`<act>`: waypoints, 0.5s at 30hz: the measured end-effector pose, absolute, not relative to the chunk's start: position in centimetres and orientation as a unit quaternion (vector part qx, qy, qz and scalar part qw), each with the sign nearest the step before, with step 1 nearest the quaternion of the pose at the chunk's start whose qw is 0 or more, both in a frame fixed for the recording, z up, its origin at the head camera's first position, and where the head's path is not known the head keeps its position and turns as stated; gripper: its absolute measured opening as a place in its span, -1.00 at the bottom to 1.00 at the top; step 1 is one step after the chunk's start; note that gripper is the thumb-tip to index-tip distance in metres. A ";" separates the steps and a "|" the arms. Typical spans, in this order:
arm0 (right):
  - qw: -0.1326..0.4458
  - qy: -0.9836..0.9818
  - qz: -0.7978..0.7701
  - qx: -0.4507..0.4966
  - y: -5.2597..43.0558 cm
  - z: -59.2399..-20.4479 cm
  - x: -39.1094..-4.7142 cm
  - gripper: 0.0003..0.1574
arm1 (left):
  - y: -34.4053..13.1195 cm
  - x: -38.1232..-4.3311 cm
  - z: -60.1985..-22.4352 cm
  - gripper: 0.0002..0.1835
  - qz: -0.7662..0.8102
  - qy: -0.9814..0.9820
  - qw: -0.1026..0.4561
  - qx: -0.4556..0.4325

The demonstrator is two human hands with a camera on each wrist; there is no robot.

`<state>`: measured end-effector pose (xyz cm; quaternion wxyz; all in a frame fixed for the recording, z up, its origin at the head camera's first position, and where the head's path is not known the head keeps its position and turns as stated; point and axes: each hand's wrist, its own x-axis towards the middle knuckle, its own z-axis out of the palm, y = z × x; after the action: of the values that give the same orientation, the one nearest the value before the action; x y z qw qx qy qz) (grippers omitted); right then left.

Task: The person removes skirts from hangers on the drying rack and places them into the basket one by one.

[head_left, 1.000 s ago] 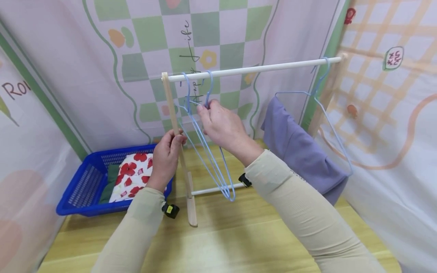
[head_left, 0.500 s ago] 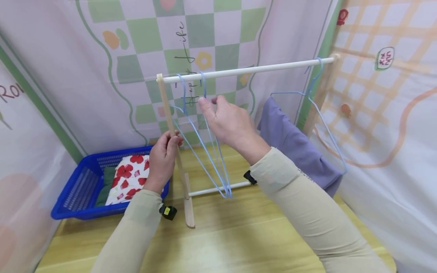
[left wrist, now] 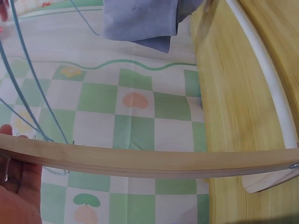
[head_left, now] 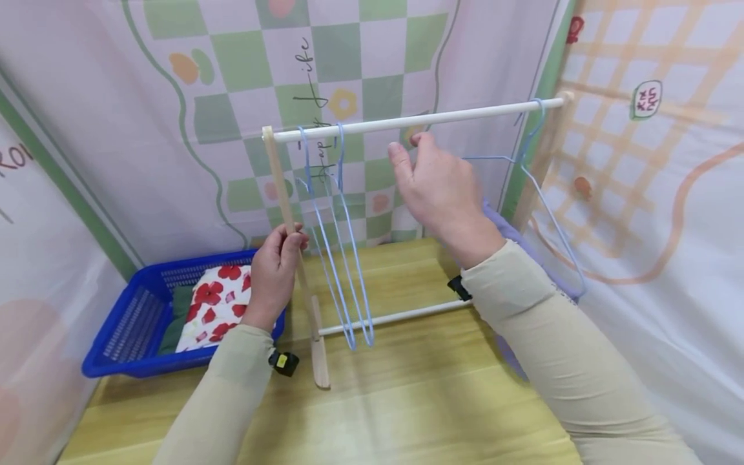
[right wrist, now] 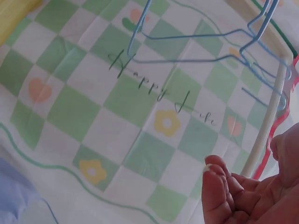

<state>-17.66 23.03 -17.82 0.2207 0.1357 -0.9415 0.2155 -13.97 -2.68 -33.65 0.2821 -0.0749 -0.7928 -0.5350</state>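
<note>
My left hand (head_left: 276, 268) grips the wooden side post (head_left: 279, 184) of a small clothes rack; its fingers wrap round the post (left wrist: 117, 161) in the left wrist view. Two blue wire hangers (head_left: 307, 158) hang side by side near the left end of the white top bar (head_left: 407, 123). Right of them, just under the bar, my right hand (head_left: 438, 190) is in the air, holding nothing, thumb and forefinger apart. Farther right, a third blue hanger (head_left: 549, 200) carries a lilac garment (left wrist: 140, 18), partly hidden behind my right forearm in the head view.
A blue plastic basket (head_left: 124, 323) stands left of the rack. In it lie a white cloth with red flowers (head_left: 203, 310) and a dark green cloth (head_left: 177, 316). A white lower bar (head_left: 395, 316) runs just above the wooden table (head_left: 418, 400). Patterned fabric walls stand behind.
My right hand has let go of the second hanger and moved right along the bar. That hanger now hangs free beside the first. My left hand stays on the post.
</note>
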 end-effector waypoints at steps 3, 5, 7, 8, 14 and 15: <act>0.252 -0.935 0.213 0.127 24.4 -17.5 -18.1 -0.08 | -2.6 -13.9 -33.7 -0.63 -0.535 -0.793 0.281 -0.072; 0.259 -0.937 0.210 0.106 25.5 -17.1 -18.2 -0.09 | -2.6 -13.9 -33.7 -0.64 -0.537 -0.792 0.282 -0.073; 0.270 -0.937 0.205 0.083 26.6 -16.7 -18.4 -0.13 | -2.5 -14.0 -33.8 -0.65 -0.538 -0.790 0.285 -0.074; 0.271 -0.939 0.201 0.071 27.1 -16.5 -18.4 -0.14 | -2.5 -14.0 -33.8 -0.65 -0.538 -0.789 0.287 -0.076; 0.263 -0.945 0.195 0.028 30.1 -15.7 -19.0 -0.19 | -2.4 -14.1 -34.0 -0.63 -0.528 -0.790 0.302 -0.080; 0.253 -0.948 0.192 0.020 30.6 -15.5 -19.1 -0.17 | -2.4 -14.1 -34.0 -0.62 -0.524 -0.791 0.305 -0.079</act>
<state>-19.14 30.59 -15.50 0.2531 0.0198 -0.9479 0.1925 -14.11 -2.35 -34.02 0.3050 -0.0790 -0.7915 -0.5237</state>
